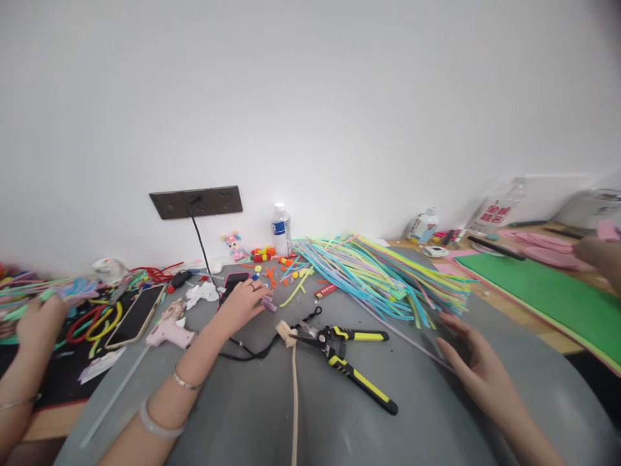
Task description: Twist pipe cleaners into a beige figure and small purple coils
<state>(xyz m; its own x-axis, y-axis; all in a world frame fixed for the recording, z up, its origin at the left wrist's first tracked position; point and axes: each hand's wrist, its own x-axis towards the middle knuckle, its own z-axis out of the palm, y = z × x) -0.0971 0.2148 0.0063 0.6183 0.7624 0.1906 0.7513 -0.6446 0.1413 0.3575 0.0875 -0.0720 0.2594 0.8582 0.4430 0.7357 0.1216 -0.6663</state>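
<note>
Left hand (pixel 245 303) curls round a short lilac piece (pixel 269 304) — right hand (pixel 468 353) lies open on the worktop (pixel 262 421), fingertips at a thin strip (pixel 398 332) slanting far-left from it.

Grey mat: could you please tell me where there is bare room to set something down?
Bare: the grey mat between the beige cord and the left forearm, and between the pliers and the right hand. Crowded: the far side, around the coloured strips.

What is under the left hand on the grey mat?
A dark, pink-edged device pokes out from under the left hand, and a lilac stick lies at its fingers. The hand covers the rest of the device.
</note>
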